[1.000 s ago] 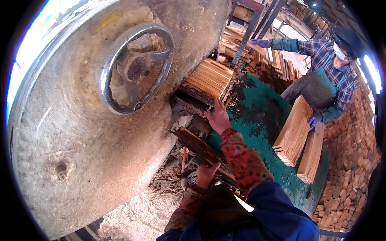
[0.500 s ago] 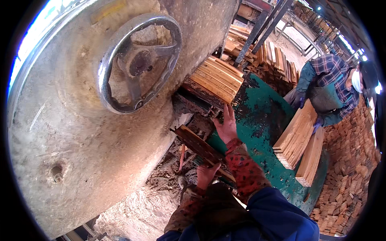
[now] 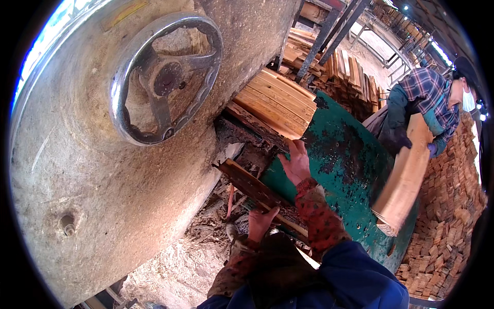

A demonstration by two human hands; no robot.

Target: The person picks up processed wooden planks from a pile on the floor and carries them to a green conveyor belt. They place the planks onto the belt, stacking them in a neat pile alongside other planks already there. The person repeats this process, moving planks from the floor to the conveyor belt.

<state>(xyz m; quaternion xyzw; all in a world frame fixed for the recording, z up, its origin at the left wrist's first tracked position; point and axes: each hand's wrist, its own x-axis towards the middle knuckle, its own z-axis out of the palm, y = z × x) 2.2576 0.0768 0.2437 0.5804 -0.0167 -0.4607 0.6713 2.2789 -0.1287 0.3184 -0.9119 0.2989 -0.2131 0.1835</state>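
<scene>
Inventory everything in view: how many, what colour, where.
machine panel: one, beige-grey, filling left
handwheel: one, silver, on panel
board stack: several, light brown, beside panel
dark strip: one, brown, below board stack
table: one, worn green, centre right
co-worker: one, blue-red plaid, upper right
plank: at least one, pale brown, held by co-worker
wood pile: one, brown, far right
rear boards: many, brown, top centre
metal posts: several, grey, top centre
sawdust: uncounted, pale, lower left
left hand: one, red-sleeved, at dark strip
right hand: one, red-sleeved, at board stack edge
</scene>
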